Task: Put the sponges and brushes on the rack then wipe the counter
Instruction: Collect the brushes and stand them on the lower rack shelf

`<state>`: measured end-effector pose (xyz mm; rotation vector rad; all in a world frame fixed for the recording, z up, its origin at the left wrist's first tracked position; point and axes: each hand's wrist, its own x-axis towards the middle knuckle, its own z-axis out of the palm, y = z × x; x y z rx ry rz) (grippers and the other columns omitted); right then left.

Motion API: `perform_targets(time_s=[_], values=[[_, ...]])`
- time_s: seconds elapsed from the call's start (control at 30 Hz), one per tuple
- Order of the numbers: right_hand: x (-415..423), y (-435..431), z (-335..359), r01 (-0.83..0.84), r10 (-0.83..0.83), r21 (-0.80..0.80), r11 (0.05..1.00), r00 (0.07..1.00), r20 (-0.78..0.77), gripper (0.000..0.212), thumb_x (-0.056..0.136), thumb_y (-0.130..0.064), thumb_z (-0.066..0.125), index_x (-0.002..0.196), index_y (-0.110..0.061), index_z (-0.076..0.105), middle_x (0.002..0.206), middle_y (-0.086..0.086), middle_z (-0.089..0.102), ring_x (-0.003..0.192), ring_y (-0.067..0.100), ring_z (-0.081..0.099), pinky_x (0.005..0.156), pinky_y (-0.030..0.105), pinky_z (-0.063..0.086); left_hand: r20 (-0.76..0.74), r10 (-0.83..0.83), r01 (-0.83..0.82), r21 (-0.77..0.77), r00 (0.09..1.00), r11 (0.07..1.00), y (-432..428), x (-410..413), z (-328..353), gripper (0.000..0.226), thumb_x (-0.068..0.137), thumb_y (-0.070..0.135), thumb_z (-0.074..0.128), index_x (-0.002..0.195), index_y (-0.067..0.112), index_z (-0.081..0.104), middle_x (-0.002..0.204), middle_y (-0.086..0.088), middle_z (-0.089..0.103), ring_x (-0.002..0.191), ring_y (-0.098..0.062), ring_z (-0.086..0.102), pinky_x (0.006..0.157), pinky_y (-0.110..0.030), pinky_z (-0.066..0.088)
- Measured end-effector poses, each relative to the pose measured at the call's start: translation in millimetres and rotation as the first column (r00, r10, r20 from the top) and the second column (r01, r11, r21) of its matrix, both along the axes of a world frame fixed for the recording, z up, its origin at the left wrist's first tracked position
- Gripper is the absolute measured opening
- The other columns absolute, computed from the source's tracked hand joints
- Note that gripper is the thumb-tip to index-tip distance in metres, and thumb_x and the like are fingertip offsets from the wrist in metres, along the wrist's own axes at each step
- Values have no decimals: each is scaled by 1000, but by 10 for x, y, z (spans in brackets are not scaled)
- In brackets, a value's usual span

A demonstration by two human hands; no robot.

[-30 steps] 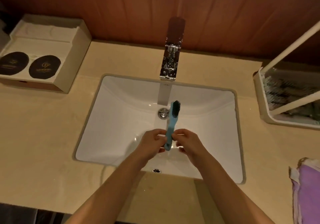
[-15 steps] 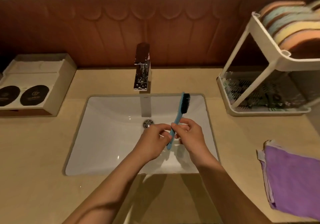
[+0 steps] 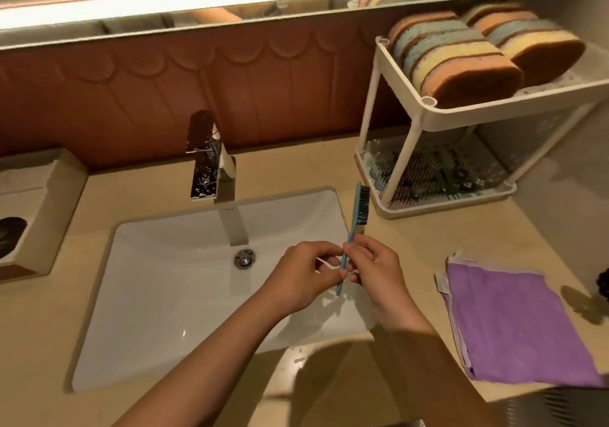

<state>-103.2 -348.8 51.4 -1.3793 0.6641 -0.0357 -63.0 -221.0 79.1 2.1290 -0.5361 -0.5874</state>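
Note:
A blue brush [image 3: 356,215] with black bristles stands nearly upright over the right side of the white sink [image 3: 164,294]. My right hand [image 3: 372,268] grips its handle, and my left hand [image 3: 306,271] pinches the handle from the left. The white two-tier rack [image 3: 428,120] stands on the counter to the right. Several coloured sponges [image 3: 461,60] lie on its top tier. More brushes [image 3: 428,169] lie on its bottom tray. A purple cloth [image 3: 514,324] lies folded on the counter at the right.
A chrome faucet [image 3: 207,159] rises behind the sink. At the left edge sits a cream box [image 3: 43,202] with dark round items. A dark object [image 3: 603,281] shows at the far right edge. The beige counter [image 3: 412,238] surrounds the sink, below a lit mirror.
Both hands have carried the brush up and to the right, from over the drain toward the sink's right edge. The view has tilted up, so the rack's top tier and the mirror now show.

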Motion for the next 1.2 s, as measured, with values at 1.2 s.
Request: perform_targets(time_s=[1.2], values=[[976, -2715, -117, -43, -172, -599, 799, 940, -296, 29, 91, -16, 57, 109, 5, 61, 113, 19, 64, 106, 34, 59, 79, 34, 44, 272, 227, -199, -127, 935, 972, -1687, 753, -107, 25, 94, 29, 51, 117, 21, 58, 103, 4, 67, 76, -5, 58, 58, -15, 42]])
